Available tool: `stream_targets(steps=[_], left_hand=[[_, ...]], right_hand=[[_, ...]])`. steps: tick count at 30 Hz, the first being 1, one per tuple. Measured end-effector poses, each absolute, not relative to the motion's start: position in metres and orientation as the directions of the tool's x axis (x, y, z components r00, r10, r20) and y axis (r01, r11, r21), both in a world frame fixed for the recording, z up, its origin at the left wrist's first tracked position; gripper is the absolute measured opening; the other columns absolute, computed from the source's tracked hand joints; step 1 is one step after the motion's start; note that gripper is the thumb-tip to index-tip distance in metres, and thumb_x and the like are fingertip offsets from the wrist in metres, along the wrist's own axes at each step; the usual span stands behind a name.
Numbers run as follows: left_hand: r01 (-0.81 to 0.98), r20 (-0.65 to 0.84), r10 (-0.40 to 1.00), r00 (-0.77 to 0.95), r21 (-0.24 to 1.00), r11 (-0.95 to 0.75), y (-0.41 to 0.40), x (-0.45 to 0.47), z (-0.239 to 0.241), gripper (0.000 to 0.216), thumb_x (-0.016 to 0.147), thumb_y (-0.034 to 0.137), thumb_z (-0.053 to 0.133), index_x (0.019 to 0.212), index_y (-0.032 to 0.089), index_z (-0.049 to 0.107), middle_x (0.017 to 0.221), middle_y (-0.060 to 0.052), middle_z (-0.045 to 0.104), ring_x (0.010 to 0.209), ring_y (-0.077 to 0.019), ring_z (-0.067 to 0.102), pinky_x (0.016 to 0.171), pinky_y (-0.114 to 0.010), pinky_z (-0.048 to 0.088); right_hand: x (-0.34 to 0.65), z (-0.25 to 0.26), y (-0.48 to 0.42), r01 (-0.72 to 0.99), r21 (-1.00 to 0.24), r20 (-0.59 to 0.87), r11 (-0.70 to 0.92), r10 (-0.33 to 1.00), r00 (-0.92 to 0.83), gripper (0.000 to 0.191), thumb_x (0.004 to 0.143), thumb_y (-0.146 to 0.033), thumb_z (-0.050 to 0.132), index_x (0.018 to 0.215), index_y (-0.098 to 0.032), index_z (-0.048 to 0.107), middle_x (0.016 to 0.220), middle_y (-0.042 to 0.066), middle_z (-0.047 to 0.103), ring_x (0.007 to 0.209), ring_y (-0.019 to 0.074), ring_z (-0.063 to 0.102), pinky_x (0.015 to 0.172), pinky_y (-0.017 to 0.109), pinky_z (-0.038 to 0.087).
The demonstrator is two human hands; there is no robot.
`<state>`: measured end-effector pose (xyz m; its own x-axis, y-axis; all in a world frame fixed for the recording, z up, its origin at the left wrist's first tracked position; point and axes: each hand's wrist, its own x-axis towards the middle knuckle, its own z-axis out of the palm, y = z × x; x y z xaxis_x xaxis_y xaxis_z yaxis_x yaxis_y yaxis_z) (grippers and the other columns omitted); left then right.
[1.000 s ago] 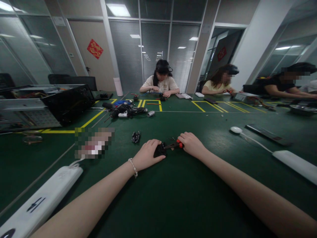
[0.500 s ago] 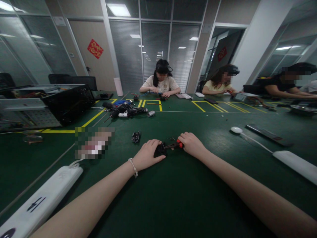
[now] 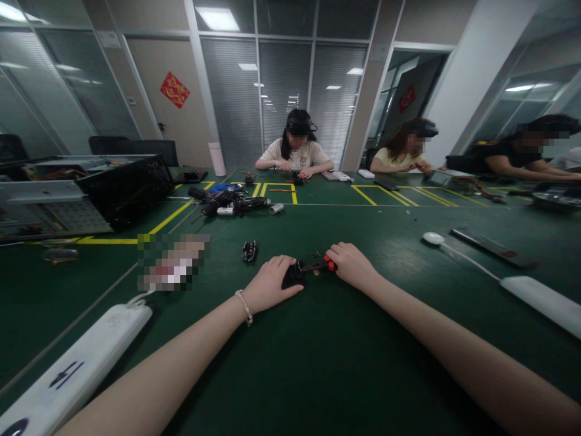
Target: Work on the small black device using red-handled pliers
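Observation:
My left hand (image 3: 271,281) grips a small black part (image 3: 293,278) against the green table, thumb on the near side and fingers on the far side. My right hand (image 3: 351,264) is closed round the red handles of a pair of pliers (image 3: 313,266). The pliers point left, and their jaws reach the black part's right side; whether they pinch it I cannot tell. Some tiny loose pieces (image 3: 314,254) lie just beyond the pliers. A second black part with metal bits (image 3: 249,251) rests on the table, left of and beyond my left hand.
A white power strip (image 3: 86,357) lies at the left, another (image 3: 540,297) at the right beside a white mouse-shaped thing (image 3: 433,238). Tools and cables (image 3: 231,201) are heaped farther back. An opened computer case (image 3: 127,191) stands at the left. Several people sit across the table (image 3: 290,375).
My hands, the pliers and the black part stay almost exactly where they were. Across the table, the person opposite has shifted their hands slightly.

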<state>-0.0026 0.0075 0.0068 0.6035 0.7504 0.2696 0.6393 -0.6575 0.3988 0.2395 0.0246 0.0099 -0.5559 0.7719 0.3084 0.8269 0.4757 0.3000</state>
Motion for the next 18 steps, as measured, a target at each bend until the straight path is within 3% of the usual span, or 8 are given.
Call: stream_targets(steps=[18], left_hand=[[0.637, 0.290, 0.744, 0.603, 0.387, -0.667, 0.0079, -0.0030, 0.0047, 0.050, 0.075, 0.047, 0.054, 0.115, 0.020, 0.042, 0.115, -0.008, 0.048, 0.106, -0.0246, 0.046, 0.089, -0.040, 0.038]], right_hand=[[0.2389, 0.0115, 0.0225, 0.829, 0.290, 0.317, 0.479, 0.769, -0.555, 0.020, 0.072, -0.007, 0.044, 0.087, -0.013, 0.056, 0.084, 0.007, 0.057, 0.076, 0.0171, 0.047, 0.068, 0.028, 0.032]])
